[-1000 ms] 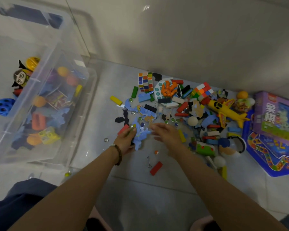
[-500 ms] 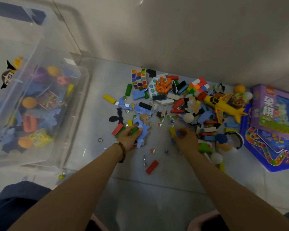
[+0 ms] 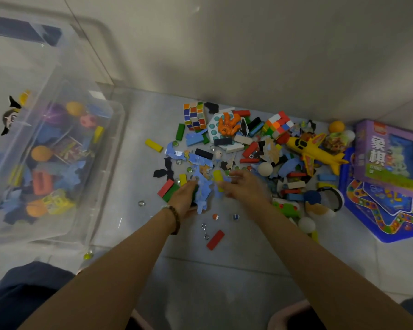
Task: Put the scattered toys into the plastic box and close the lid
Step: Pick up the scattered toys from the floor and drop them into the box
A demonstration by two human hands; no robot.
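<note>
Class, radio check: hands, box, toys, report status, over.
Left hand gripping blue pieces, right hand open. Plastic box open, part filled. Toy pile on floor.

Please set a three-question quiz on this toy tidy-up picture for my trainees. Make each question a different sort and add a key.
1. True or false: the yellow toy plane lies inside the plastic box.
2. Where is the cube puzzle?
A) at the far edge of the pile, towards the wall
B) inside the box
C) on top of the plane
3. Short answer: which wrist wears the beaded bracelet?

Key:
1. False. It lies on the floor, on the right of the pile.
2. A
3. The left.
</note>
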